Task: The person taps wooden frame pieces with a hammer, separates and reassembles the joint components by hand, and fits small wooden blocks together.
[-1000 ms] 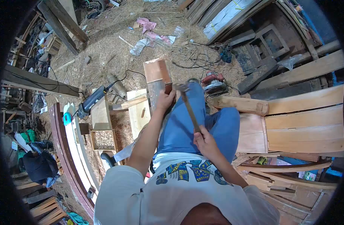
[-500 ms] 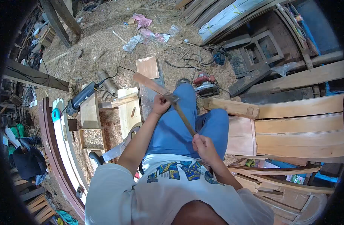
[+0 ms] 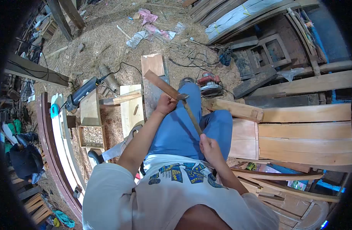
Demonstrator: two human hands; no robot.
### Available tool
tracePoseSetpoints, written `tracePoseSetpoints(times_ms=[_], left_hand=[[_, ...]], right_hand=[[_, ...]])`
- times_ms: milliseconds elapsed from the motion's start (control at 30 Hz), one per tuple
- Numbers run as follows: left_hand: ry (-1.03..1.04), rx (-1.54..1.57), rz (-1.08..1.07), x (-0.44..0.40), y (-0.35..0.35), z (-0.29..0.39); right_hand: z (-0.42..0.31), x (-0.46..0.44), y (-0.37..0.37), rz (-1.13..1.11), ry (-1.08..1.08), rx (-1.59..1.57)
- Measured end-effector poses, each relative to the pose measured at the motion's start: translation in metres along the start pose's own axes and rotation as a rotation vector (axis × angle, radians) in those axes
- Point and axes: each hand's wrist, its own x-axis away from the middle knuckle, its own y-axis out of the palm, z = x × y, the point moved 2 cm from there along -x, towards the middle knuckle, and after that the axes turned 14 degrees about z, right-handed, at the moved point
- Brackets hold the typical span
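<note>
My right hand (image 3: 210, 148) is closed around the wooden handle of a hammer (image 3: 192, 118). Its dark metal head lies at the near end of a flat wooden strip (image 3: 160, 84), over my blue-trousered thigh. I cannot tell whether head and strip touch. My left hand (image 3: 166, 104) is closed on the strip's near end, beside the hammer head. From there the strip points away to the upper left. Whatever the left fingers may hold besides the strip is hidden.
To the left lie a corded power tool (image 3: 82, 94), a handsaw (image 3: 114, 152) and a small wooden box frame (image 3: 92, 137). A red power tool (image 3: 210, 82) sits beyond my knees. Curved wooden panels (image 3: 306, 128) are at right. Shavings cover the ground.
The hammer head has shifted slightly right and up along the strip's end. The strip has tilted a little more steeply. Both hands keep their holds, and the view has moved slightly.
</note>
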Motion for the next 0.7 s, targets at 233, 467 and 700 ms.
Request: tracePoseSetpoints(times_ms=[233,467,700], left_hand=[[-0.080,-0.005,0.200,-0.005,-0.004,0.037],[-0.125,-0.005,0.181,0.004,0.006,-0.005],[-0.122,-0.234,0.086,-0.002,0.000,0.023]], right_hand=[[-0.002,0.001,0.001,0.007,-0.002,-0.040],[-0.011,0.004,0.005,0.075,-0.071,0.104],[-0.019,0.003,0.005,0.031,-0.082,0.105]])
